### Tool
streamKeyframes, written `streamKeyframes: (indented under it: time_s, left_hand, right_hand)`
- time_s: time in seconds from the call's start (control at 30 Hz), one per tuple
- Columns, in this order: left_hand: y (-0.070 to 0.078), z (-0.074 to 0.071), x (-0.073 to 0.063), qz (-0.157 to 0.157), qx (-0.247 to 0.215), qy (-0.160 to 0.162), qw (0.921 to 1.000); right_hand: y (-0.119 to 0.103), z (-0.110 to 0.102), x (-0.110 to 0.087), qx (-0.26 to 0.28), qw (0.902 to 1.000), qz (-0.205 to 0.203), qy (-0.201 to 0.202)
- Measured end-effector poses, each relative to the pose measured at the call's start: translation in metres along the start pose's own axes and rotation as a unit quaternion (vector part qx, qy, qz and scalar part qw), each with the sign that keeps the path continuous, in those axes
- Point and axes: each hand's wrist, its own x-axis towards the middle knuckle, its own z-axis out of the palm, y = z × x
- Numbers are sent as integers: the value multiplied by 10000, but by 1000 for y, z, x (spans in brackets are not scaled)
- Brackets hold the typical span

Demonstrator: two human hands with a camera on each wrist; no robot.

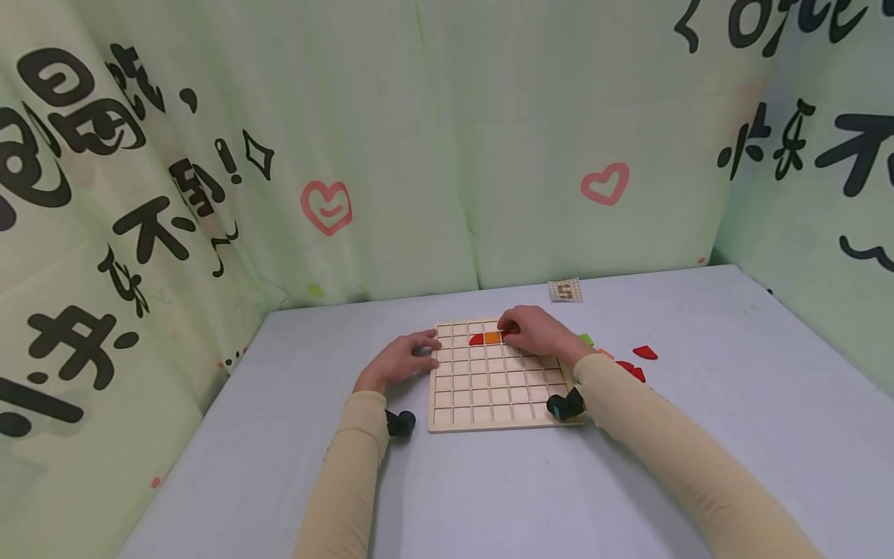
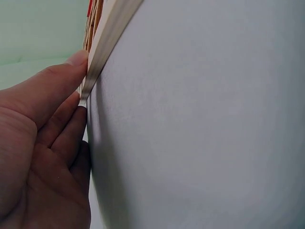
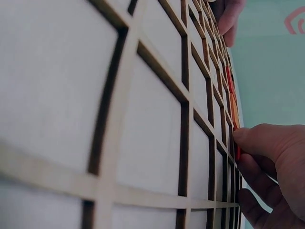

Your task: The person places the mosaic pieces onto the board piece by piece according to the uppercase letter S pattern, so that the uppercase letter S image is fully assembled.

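Observation:
A wooden grid board [image 1: 461,425] lies flat on the table. In one of its far rows sit a red piece with a curved side [image 1: 477,339] and, right beside it, an orange square [image 1: 493,338]. My right hand [image 1: 541,331] pinches another red piece [image 3: 238,150] between thumb and fingers, at the cells just right of the orange square. Most of that piece is hidden by the fingers. At the board's left edge my left hand [image 1: 403,359] rests with fingers stretched out, its thumb [image 2: 78,58] against the wooden rim.
Right of the board lie loose pieces: a red one [image 1: 645,352], more red ones [image 1: 634,372], an orange one [image 1: 604,353] and a green one [image 1: 586,339], partly behind my right forearm. A small patterned card [image 1: 565,290] lies by the table's back edge. Curtains [image 1: 447,155] surround the table.

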Motion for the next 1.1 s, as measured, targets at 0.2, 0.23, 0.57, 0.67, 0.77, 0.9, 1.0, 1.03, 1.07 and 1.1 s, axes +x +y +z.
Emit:
streamKeyframes:
  time_s: [0.2, 0.23, 0.57, 0.67, 0.77, 0.9, 1.0, 1.03, 1.07, 1.1]
  left_hand:
    - [1, -1, 0, 16, 0, 1, 10000]
    - [1, -1, 0, 32, 0, -2, 10000]
    - [1, 0, -1, -3, -28, -4, 10000]
    - [1, 1, 0, -23, -41, -7, 10000]
    - [2, 1, -1, -39, -5, -12, 10000]
    - [3, 0, -1, -64, 57, -11, 10000]
    - [3, 0, -1, -67, 36, -12, 10000]
    - [3, 0, -1, -67, 23, -18, 10000]
    - [3, 0, 0, -52, 16, -22, 10000]
    - [3, -1, -1, -38, 1, -32, 10000]
  right_hand:
    - [1, 1, 0, 60, 10000, 25, -4]
    - [1, 1, 0, 66, 10000, 27, -8]
    - [2, 0, -2, 193, 9997, 119, 97]
    - [3, -2, -7, 233, 9991, 292, 195]
    - [5, -5, -13, 224, 9980, 504, 294]
    - [12, -10, -21, 184, 9968, 700, 340]
    - [18, -13, -28, 132, 9965, 744, 349]
    - [20, -14, -31, 127, 9965, 749, 343]
    - [21, -16, -33, 131, 9963, 772, 341]
    - [23, -18, -36, 127, 9962, 792, 330]
